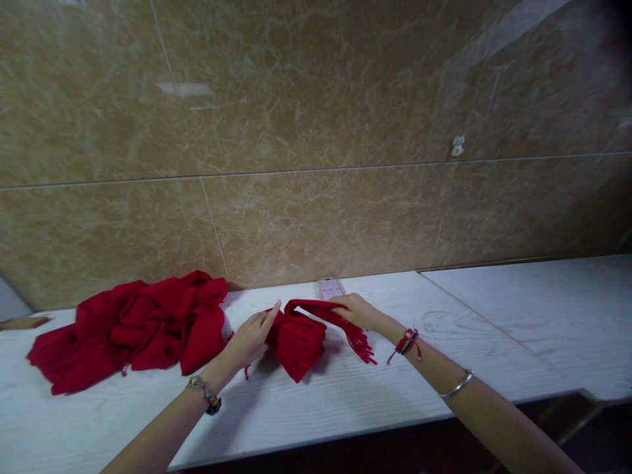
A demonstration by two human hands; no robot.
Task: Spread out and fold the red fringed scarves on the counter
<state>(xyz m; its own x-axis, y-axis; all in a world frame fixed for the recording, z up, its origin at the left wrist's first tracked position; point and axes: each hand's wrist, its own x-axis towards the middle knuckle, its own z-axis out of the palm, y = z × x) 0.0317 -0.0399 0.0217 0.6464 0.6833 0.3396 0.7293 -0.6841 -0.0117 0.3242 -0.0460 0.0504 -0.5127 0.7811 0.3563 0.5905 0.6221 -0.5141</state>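
A red fringed scarf (299, 342), gathered in narrow pleats, is between my two hands above the white counter. My left hand (249, 339) closes round the left end of the pleated bundle, thumb raised along its top. Part of its grip is hidden behind the fingers. My right hand (353, 309) pinches a folded strip of the same scarf, drawn out to the right, with the fringe hanging below the fingers. A crumpled heap of red cloth (148, 326) lies left of my left hand.
A phone (330, 288) lies against the wall just behind my right hand. The white wood-grain counter (494, 316) runs along a brown marble-tiled wall (316, 131). A small brown wooden piece (24, 323) sits at the far left. The counter's front edge drops into a dark area.
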